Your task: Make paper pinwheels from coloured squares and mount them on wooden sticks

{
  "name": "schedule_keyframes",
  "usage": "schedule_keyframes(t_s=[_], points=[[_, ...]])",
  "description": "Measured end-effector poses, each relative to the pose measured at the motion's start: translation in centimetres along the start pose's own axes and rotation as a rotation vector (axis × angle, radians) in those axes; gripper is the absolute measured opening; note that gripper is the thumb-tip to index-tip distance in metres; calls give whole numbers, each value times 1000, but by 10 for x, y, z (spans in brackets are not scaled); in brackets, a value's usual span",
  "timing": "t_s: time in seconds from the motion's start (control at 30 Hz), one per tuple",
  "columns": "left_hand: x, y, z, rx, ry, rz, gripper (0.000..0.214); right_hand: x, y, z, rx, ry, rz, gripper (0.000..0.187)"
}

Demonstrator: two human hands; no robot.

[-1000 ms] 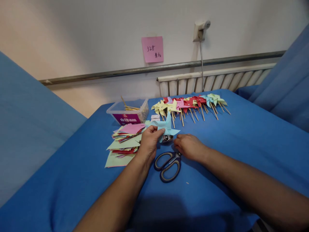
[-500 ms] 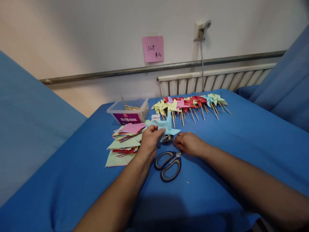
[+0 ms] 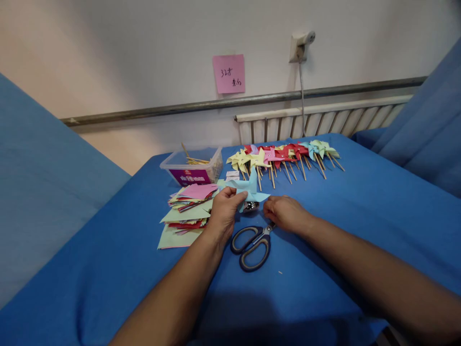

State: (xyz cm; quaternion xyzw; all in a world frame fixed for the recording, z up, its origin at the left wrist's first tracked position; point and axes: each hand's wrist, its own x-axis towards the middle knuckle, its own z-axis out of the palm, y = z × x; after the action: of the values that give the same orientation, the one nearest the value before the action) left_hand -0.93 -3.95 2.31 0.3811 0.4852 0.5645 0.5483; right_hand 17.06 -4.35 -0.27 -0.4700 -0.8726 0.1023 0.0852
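A light-blue paper pinwheel (image 3: 255, 191) is pinched between the thumb and fingers of my left hand (image 3: 224, 207). Just below its blades sits a small container of shiny metal pins (image 3: 251, 206), partly hidden by the paper. To the right of that container, my right hand (image 3: 284, 212) is closed low over the table, fingertips together; whatever they hold is too small or hidden to make out. Dark-handled scissors (image 3: 254, 249) lie in front of both hands, their blades running under my right hand.
Stacked coloured paper pieces (image 3: 192, 206) lie left of my left hand. Behind them stands a clear plastic tub (image 3: 190, 166) with wooden sticks. Finished pinwheels on sticks (image 3: 284, 156) line the back of the blue-covered table (image 3: 118, 269). A small white box (image 3: 232, 176) is near the tub.
My right hand has shifted very slightly to the right, away from the pin container. My left hand and the pinwheel have stayed almost still.
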Motion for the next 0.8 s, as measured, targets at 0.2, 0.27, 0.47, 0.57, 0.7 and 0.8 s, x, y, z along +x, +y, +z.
schedule_keyframes(t_s=[0.2, 0.27, 0.47, 0.57, 0.7, 0.8], points=[[0, 0, 0, 5, -3, -7, 30, 0, -7, 0, -175, -6, -37, 20], [0, 0, 0, -4, -8, -9, 29, 0, -9, 1, -195, -1, -53, 20], [-1, 1, 1, -6, -6, -9, 29, 0, -11, 1, -148, -16, -37, 21], [-1, 1, 1, -18, -13, -11, 28, 1, -13, 1, -146, -33, -40, 22], [-1, 1, 1, -19, -19, -4, 27, 1, -13, 0, -144, -29, -60, 21], [0, 0, 0, -11, -14, 3, 27, 0, -11, -1, -69, 2, -60, 16]])
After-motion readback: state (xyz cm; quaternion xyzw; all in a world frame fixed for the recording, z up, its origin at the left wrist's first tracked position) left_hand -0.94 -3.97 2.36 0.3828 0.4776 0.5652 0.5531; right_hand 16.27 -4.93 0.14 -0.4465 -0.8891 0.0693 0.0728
